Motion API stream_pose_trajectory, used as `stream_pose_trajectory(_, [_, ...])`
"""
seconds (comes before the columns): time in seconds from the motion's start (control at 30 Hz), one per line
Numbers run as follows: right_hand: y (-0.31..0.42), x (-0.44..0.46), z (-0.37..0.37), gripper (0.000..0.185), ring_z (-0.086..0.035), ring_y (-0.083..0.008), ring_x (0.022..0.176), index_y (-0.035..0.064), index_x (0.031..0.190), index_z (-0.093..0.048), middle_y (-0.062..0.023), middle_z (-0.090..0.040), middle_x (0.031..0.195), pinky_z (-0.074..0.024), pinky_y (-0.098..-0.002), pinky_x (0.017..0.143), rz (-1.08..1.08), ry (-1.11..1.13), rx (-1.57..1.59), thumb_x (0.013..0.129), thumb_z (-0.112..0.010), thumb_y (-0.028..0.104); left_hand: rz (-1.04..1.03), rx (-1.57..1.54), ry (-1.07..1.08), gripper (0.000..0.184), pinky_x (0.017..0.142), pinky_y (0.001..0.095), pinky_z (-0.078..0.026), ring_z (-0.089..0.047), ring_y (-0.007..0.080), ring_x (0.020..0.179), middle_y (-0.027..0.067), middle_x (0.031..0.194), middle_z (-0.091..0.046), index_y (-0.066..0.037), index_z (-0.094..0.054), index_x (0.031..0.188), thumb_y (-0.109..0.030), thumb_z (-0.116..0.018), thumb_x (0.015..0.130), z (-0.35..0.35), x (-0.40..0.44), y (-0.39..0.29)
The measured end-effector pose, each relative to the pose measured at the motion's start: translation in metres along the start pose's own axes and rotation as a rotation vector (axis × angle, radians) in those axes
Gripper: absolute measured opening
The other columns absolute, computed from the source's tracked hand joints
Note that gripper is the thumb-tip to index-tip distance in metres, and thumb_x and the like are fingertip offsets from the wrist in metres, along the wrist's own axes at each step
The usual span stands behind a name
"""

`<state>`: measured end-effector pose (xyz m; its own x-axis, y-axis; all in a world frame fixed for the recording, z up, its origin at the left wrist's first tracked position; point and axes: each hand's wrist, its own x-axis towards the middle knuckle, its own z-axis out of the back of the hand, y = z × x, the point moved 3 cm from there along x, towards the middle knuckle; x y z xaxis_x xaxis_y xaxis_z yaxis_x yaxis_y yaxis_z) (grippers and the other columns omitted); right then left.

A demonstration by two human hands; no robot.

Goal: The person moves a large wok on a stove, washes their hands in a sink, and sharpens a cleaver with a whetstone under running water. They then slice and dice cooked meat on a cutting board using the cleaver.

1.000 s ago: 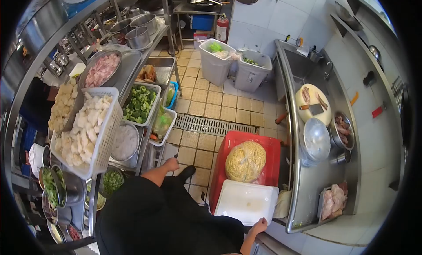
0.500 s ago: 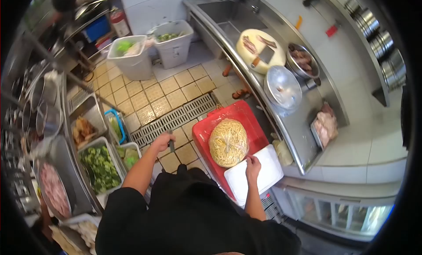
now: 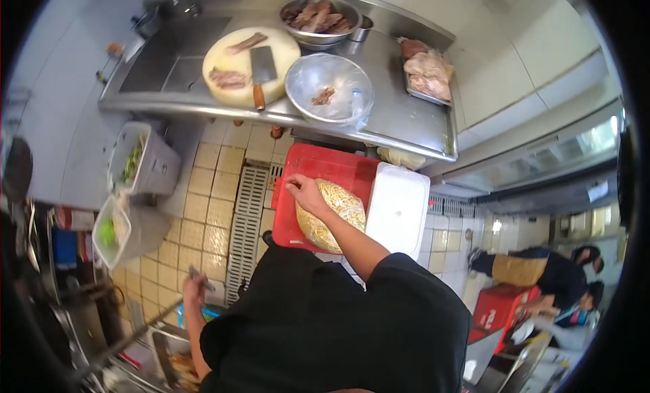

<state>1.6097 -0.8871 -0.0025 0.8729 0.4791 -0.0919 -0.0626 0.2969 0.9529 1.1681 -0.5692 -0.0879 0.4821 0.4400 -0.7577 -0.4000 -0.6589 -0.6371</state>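
My left hand [image 3: 194, 289], low at the left, is closed around a grey handled tool [image 3: 203, 279]; its far end is blurred. My right hand [image 3: 309, 193] reaches over a clear bag of yellow noodles [image 3: 332, 213], close to the left rim of a red plastic bin [image 3: 332, 156]. Its fingers are curled together, and whatever is between them, if anything, is hidden. The noodle bag rests on the red bin, partly covered by my right forearm. A white lid [image 3: 399, 207] lies across the bin's right end.
Ahead, a steel sink counter [image 3: 399, 122] bears a round cutting board [image 3: 227, 58] with a cleaver [image 3: 263, 64], a plastic-lined bowl [image 3: 345, 88], a meat bowl [image 3: 321, 37] and a meat tray [image 3: 430, 95]. Bins [image 3: 152, 163] stand left. Another person [image 3: 548, 271] is at right.
My view has turned right, bringing the sink counter in front. My right hand has moved from the white lid to above the noodle bag. My left hand keeps the grey tool.
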Motion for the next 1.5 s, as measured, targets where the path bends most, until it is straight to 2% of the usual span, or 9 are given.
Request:
stream_pose_trajectory(0.17, [0.044, 0.047, -0.005, 0.023, -0.070, -0.0219, 0.082, 0.0004, 0.109, -0.071, -0.0147, -0.074, 0.093, -0.0547, -0.0341, 0.076, -0.063, -0.120, -0.060, 0.090, -0.067, 0.013, 0.117, 0.228, -0.170, 0.008, 0.060, 0.0359, -0.055, -0.063, 0.0219, 0.069, 0.0049, 0.075, -0.062, -0.006, -0.062, 0.094, -0.013, -0.065, 0.093, 0.090, -0.018, -0.013])
stream_pose_trajectory(0.23, [0.039, 0.065, -0.009, 0.023, -0.070, -0.0214, 0.082, 0.0006, 0.107, -0.072, -0.0148, -0.074, 0.093, -0.0548, -0.0338, 0.076, -0.062, -0.141, -0.084, 0.089, -0.067, 0.014, 0.268, -0.173, -0.161, 0.014, 0.063, 0.0372, -0.056, -0.064, 0.0234, 0.069, 0.0067, 0.077, -0.064, -0.006, -0.062, 0.093, -0.020, -0.063, 0.096, 0.106, -0.013, -0.022])
stream_pose_trajectory(0.4, [0.024, 0.078, -0.021, 0.021, -0.069, -0.0205, 0.082, 0.0011, 0.105, -0.073, -0.0150, -0.074, 0.093, -0.0541, -0.0336, 0.077, -0.083, -0.318, -0.033, 0.089, -0.069, 0.015, 0.279, -0.219, -0.094, 0.017, 0.064, 0.0374, -0.054, -0.062, 0.0235, 0.067, 0.0067, 0.075, -0.062, -0.008, -0.058, 0.087, -0.022, -0.065, 0.096, 0.166, 0.077, -0.059])
stream_pose_trajectory(0.6, [0.049, 0.042, -0.040, 0.020, -0.070, -0.0217, 0.083, 0.0000, 0.105, -0.072, -0.0147, -0.075, 0.094, -0.0543, -0.0335, 0.079, -0.210, -0.614, -0.110, 0.089, -0.069, 0.012, 0.360, 0.131, -0.057, 0.014, 0.064, 0.0355, -0.053, -0.063, 0.0221, 0.068, 0.0069, 0.077, -0.063, -0.007, -0.061, 0.093, -0.019, -0.068, 0.092, 0.177, 0.240, -0.160])
stream_pose_trajectory(0.63, [0.053, 0.036, -0.041, 0.021, -0.070, -0.0197, 0.080, -0.0011, 0.107, -0.072, -0.0140, -0.074, 0.091, -0.0554, -0.0327, 0.077, -0.193, -0.647, -0.142, 0.090, -0.068, 0.012, 0.156, 0.437, 0.031, 0.019, 0.060, 0.0346, -0.052, -0.064, 0.0217, 0.067, 0.0067, 0.080, -0.065, -0.006, -0.062, 0.100, -0.018, -0.072, 0.089, 0.169, 0.256, -0.192])
stream_pose_trajectory(0.73, [0.063, 0.014, -0.030, 0.021, -0.069, -0.0169, 0.075, -0.0020, 0.107, -0.071, -0.0123, -0.073, 0.088, -0.0560, -0.0305, 0.071, -0.252, -0.795, -0.018, 0.091, -0.068, 0.011, 0.246, 0.309, 0.015, 0.019, 0.055, 0.0342, -0.052, -0.065, 0.0216, 0.066, 0.0057, 0.082, -0.066, -0.008, -0.062, 0.099, -0.015, -0.074, 0.087, 0.115, 0.247, -0.269])
stream_pose_trajectory(1.03, [0.059, -0.006, 0.107, 0.020, -0.065, -0.0149, 0.069, -0.0026, 0.112, -0.064, -0.0094, -0.068, 0.090, -0.0549, -0.0280, 0.059, -0.247, -1.316, 0.487, 0.098, -0.063, 0.012, 0.147, 0.377, 0.099, 0.031, 0.060, 0.0357, -0.056, -0.068, 0.0229, 0.075, 0.0047, 0.092, -0.068, -0.005, -0.064, 0.112, -0.006, -0.076, 0.084, 0.050, 0.299, -0.342])
stream_pose_trajectory(1.3, [-0.028, 0.103, 0.302, 0.026, -0.061, -0.0210, 0.082, -0.0006, 0.113, -0.060, -0.0093, -0.060, 0.096, -0.0574, -0.0374, 0.072, -0.304, -1.297, 0.676, 0.098, -0.063, 0.021, 0.214, 0.401, -0.099, 0.013, 0.058, 0.0345, -0.049, -0.057, 0.0188, 0.062, 0.0013, 0.070, -0.058, -0.008, -0.063, 0.083, -0.012, -0.076, 0.084, 0.057, 0.303, -0.313])
stream_pose_trajectory(1.5, [-0.095, 0.201, 0.413, 0.020, -0.059, -0.0198, 0.076, -0.0003, 0.104, -0.062, -0.0090, -0.058, 0.091, -0.0560, -0.0365, 0.065, -0.478, -1.263, 0.669, 0.095, -0.065, 0.017, 0.214, 0.564, -0.172, 0.018, 0.060, 0.0362, -0.050, -0.059, 0.0195, 0.066, 0.0018, 0.077, -0.059, -0.006, -0.063, 0.094, -0.007, -0.075, 0.080, 0.043, 0.252, -0.357])
